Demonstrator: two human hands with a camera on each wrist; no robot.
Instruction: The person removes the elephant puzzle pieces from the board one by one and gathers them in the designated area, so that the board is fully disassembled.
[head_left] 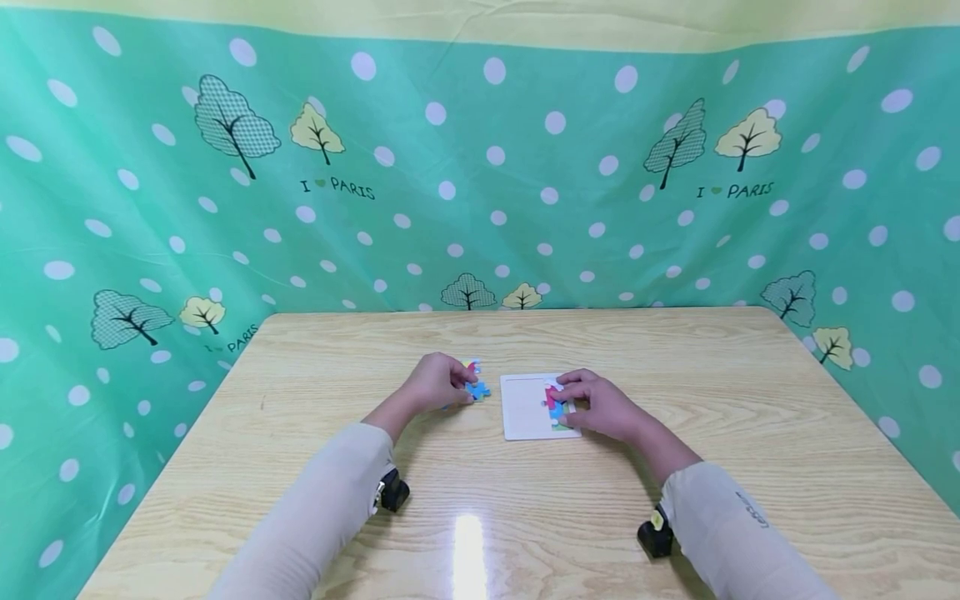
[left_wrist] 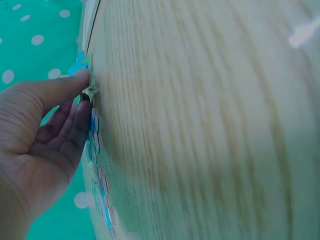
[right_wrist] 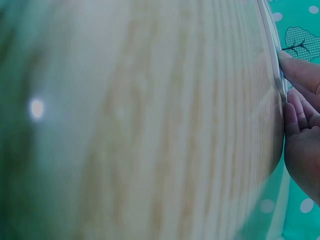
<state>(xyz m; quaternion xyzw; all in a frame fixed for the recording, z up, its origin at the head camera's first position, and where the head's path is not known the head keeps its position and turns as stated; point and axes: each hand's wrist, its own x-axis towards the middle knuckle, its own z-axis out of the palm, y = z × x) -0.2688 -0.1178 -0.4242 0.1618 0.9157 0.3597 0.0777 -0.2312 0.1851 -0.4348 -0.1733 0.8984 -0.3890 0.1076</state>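
Observation:
My left hand (head_left: 441,383) pinches a blue jigsaw piece (head_left: 477,390) between thumb and fingers, low over the table. In the left wrist view the piece (left_wrist: 80,66) shows at the thumb tip. Just beyond the fingers lies another jigsaw piece with red and yellow (head_left: 472,365). To the right lies a white square puzzle board (head_left: 522,410), with colourful pieces (head_left: 555,404) along its right side. On those pieces and the board's right edge rests my right hand (head_left: 602,407), thumb and fingers spread apart. Its palm side is partly hidden.
More jigsaw pieces (left_wrist: 94,137) lie on the table beside the left hand, mostly hidden from the head view. The wooden table (head_left: 337,350) ends at a green dotted curtain (head_left: 525,192). Black wrist cameras sit under both sleeves.

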